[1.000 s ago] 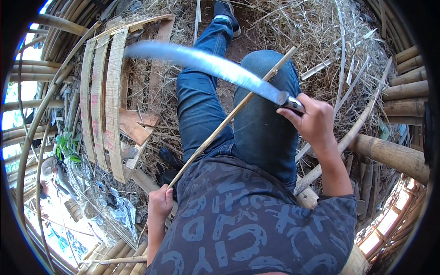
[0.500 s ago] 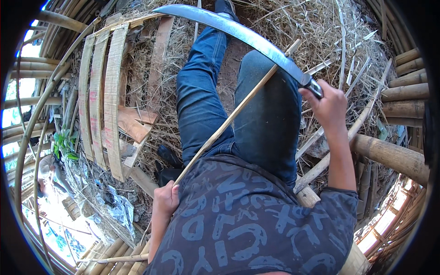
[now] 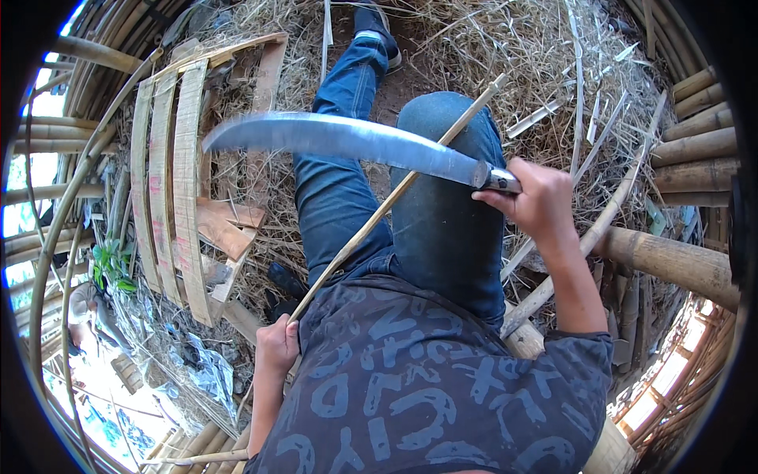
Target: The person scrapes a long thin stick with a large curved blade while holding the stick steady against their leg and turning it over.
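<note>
My right hand (image 3: 538, 197) is closed round the dark handle of a machete (image 3: 347, 144) with a long, curved steel blade. The blade points left across my legs and passes over a thin bamboo strip (image 3: 371, 221); whether it touches the strip I cannot tell. My left hand (image 3: 276, 344) grips the strip near its lower end, beside my waist. From there the strip slants up to the right, its far end lying over my right knee (image 3: 442, 118).
Wooden slats (image 3: 189, 189) stand at the left, with a broken reddish board (image 3: 225, 229) beside them. Dry straw (image 3: 505, 47) covers the ground. A thick bamboo pole (image 3: 671, 265) juts in at the right. Crumpled plastic (image 3: 209, 363) lies at lower left, near a green plant (image 3: 114, 261).
The machete has come down and toward me along the strip, its blade swinging from above my knees to across them. My left hand still holds the strip, slightly lower and further left.
</note>
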Available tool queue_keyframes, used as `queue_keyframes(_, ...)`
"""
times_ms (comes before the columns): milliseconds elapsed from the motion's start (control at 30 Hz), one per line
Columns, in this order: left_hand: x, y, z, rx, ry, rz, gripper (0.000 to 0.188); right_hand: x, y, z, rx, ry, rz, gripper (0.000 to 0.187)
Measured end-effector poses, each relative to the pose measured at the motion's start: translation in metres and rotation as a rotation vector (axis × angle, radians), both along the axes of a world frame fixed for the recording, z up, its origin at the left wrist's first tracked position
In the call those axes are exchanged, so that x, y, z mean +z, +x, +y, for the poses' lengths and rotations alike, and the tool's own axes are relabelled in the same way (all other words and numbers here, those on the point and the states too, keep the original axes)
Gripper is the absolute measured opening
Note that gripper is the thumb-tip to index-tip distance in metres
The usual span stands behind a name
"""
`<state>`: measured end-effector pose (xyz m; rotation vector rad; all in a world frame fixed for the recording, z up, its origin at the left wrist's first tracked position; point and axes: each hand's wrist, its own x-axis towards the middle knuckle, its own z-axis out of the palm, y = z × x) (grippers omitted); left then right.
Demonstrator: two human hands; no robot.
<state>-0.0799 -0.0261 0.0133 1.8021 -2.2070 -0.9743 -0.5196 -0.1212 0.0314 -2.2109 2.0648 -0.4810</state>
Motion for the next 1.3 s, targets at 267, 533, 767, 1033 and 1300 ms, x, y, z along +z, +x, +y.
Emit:
queue_keyframes(267,-0.001,-0.007,-0.006,-0.006,-0.012,0.027,0.029,-0.002,-0.031,-0.005,-0.270,0.008,-0.099,0.057)
queue_keyframes(533,-0.004,0.007,0.001,0.020,-0.026,0.015,0.028,-0.014,-0.087,-0.017,-0.498,-0.114,-0.048,0.064)
queue_keyframes(767,-0.002,-0.010,-0.014,0.102,0.087,0.086,0.028,-0.035,-0.041,-0.008,-0.499,0.182,-0.357,0.063)
queue_keyframes(1033,0.010,-0.042,-0.040,0.112,0.103,0.087,0.024,-0.072,-0.017,-0.002,-0.620,0.248,-1.156,0.051)
queue_keyframes(1300,0.014,-0.066,-0.058,-0.087,-0.112,-0.007,0.018,-0.040,-0.013,0.007,-0.448,-0.033,-1.259,0.043)
